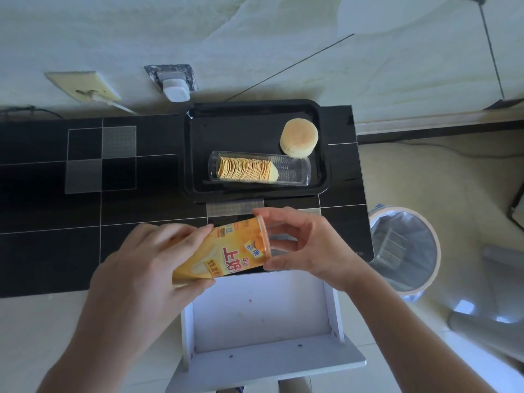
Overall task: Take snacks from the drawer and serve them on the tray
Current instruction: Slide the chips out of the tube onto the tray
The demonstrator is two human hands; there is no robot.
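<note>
A yellow chip can lies tilted between my hands, above the front edge of the black counter. My left hand grips its bottom end. My right hand curls around its top end, where a clear lid seems to sit. On the black tray lies a clear plastic sleeve holding a row of chips. A round pale bun rests at the tray's right side. Below my hands, the white drawer stands open, and nothing shows inside it.
The black tiled counter runs to the left. A bin lined with a bag stands on the floor to the right. A white plug sits in a wall socket behind the tray, with a yellowed socket plate further left.
</note>
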